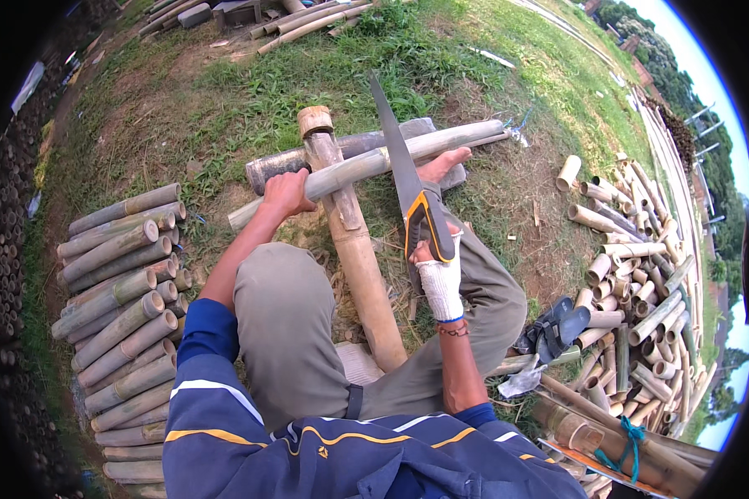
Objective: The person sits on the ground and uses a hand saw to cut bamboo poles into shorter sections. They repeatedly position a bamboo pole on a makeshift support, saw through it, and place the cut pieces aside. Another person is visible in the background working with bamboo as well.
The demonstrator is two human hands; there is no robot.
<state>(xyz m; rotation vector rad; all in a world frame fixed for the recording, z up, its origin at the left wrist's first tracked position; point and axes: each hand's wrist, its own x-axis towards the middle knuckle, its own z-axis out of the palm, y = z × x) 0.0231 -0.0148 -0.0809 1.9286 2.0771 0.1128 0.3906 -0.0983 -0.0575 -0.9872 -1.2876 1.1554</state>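
A pale bamboo pole (341, 176) lies slantwise in front of me, across a thicker bamboo post (359, 279) that runs out from between my legs. My left hand (288, 196) is closed round the pole near its left end. In a white glove with bare fingertips, my right hand (433, 254) grips the black and orange handle of a handsaw (398, 154). The saw's blade points away from me and crosses the pole; whether its teeth touch the bamboo I cannot tell. My bare foot (443, 166) rests against the pole, right of the blade.
Cut bamboo pieces (129, 312) are stacked at the left, and a loose heap of bamboo pieces (649, 291) lies at the right. Beyond the pole is a dark log (358, 145). Black sandals (558, 324) sit beside my knee. Long poles (308, 23) lie on the far grass.
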